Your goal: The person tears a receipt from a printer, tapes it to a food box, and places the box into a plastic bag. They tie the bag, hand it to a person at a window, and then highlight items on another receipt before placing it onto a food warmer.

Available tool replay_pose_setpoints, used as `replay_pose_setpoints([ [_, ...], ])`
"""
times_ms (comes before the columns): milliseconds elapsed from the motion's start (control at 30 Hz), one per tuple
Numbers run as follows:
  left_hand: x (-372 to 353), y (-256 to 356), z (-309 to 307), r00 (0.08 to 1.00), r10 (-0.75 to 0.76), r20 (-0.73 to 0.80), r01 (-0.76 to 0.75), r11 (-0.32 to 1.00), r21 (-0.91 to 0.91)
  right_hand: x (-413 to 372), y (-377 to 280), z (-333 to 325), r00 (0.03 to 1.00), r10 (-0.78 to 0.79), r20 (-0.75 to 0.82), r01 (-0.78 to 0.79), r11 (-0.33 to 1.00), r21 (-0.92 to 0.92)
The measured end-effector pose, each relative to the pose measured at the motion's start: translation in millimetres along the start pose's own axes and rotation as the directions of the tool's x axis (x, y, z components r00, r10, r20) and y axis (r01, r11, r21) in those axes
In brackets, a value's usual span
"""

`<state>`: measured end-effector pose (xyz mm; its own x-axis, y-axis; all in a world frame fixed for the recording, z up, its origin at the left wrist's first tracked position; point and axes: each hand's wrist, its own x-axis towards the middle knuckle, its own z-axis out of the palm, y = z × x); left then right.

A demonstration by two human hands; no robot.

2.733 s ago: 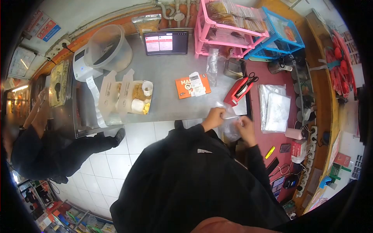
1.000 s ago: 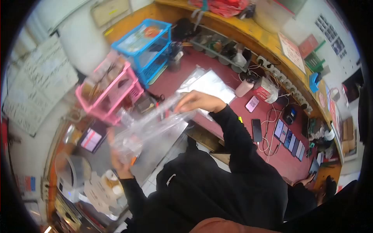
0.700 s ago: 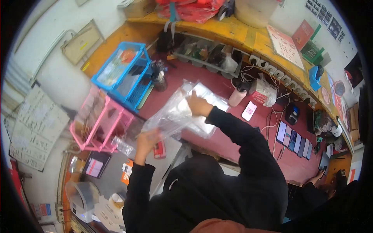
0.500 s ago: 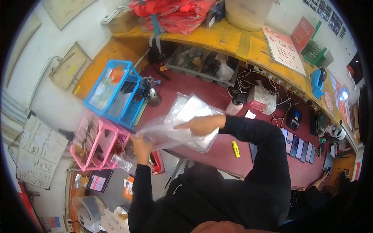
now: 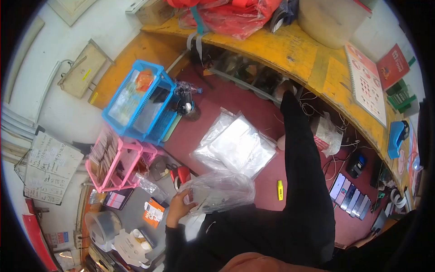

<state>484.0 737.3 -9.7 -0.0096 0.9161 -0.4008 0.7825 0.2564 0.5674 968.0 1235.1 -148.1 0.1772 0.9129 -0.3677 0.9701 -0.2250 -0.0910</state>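
My left hand [image 5: 180, 207] is closed on the edge of a clear plastic bag [image 5: 222, 192], which spreads out in front of my body. Behind that bag, a stack of clear plastic bags [image 5: 242, 145] lies flat on the red table. My right arm reaches far forward, and my right hand [image 5: 285, 88] is at the grey bin [image 5: 263, 94] under the yellow shelf. Its fingers are mostly hidden there, so what it touches cannot be made out.
A blue rack [image 5: 136, 102] and a pink rack [image 5: 120, 165] stand at the left. A red tape dispenser [image 5: 182, 176] sits near my left hand. To the right are a yellow highlighter [image 5: 280, 190], several phones [image 5: 349, 195] and cables under the yellow shelf [image 5: 317, 68].
My right hand has left the plastic and moved forward to the grey bin. My left hand has drawn one clear bag off the stack, towards my body.
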Motion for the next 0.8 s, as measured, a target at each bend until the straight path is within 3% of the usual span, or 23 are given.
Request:
replay_pose_setpoints([
  [33, -3, 3, -1, 0.999, -0.043, 0.023, 0.044, 0.999, -0.031, 2, 2, -2, 1.000, -0.008, -0.023, 0.008, 1.000, -0.002],
  [200, -11, -14, 7, 0.995, 0.004, -0.104, -0.012, 0.998, -0.069, 4, 21, -24, 0.964, -0.013, -0.265, 0.055, 0.987, 0.152],
  [333, -17, -2, -9, 0.992, 0.007, -0.129, -0.020, 0.995, -0.098, -3, 32, -46, 0.845, 0.001, -0.535, 0.228, 0.904, 0.362],
  [467, -21, -24, -4, 0.990, 0.044, -0.130, -0.053, 0.996, -0.067, -30, 37, -67, 0.688, 0.030, -0.726, 0.534, 0.656, 0.533],
  [600, -33, -34, -4, 0.983, 0.103, -0.149, -0.111, 0.993, -0.045, -53, 34, -74, 0.645, 0.017, -0.764, 0.743, 0.222, 0.632],
  [700, -51, -43, -3, 0.989, 0.075, -0.124, -0.073, 0.997, 0.023, -77, 16, -75, 0.770, -0.033, -0.637, 0.620, -0.196, 0.760],
  [800, -81, -61, 3, 0.998, -0.019, -0.060, 0.024, 0.996, 0.086, -128, -48, -86, 0.975, -0.116, -0.187, 0.104, -0.508, 0.855],
])
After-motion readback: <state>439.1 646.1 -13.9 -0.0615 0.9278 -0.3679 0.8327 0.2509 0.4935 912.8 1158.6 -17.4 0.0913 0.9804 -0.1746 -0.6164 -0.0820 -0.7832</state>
